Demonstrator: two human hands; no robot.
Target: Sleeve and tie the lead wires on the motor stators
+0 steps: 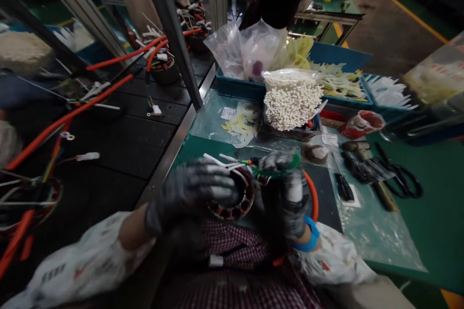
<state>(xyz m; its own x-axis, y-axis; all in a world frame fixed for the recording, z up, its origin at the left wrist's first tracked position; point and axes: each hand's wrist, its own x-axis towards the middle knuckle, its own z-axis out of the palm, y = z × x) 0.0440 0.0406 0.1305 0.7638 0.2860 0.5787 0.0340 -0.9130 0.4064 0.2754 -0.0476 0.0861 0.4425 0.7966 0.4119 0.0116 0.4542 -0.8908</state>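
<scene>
A motor stator (235, 210), a ring with dark red windings, stands in front of me at the edge of the bench. My left hand (197, 186), in a grey and white glove and blurred by motion, lies over the stator's left side, its fingers reaching round the rim into the bore. Thin wires in white sleeves (228, 161) run from the top of the ring. My right hand (284, 178), gloved too, is closed around the wire bundle (256, 163) just right of the stator. A green strip (295, 160) shows at its fingers; its kind is unclear. An orange cable (311, 195) curves beside that wrist.
A bag of white beads (292, 104) and blue trays (340, 50) of plastic strips stand behind. A screwdriver (343, 183), a hammer (384, 196) and scissors (408, 178) lie right. More stators (165, 70) with orange cables sit on the dark conveyor, past a metal post (172, 29).
</scene>
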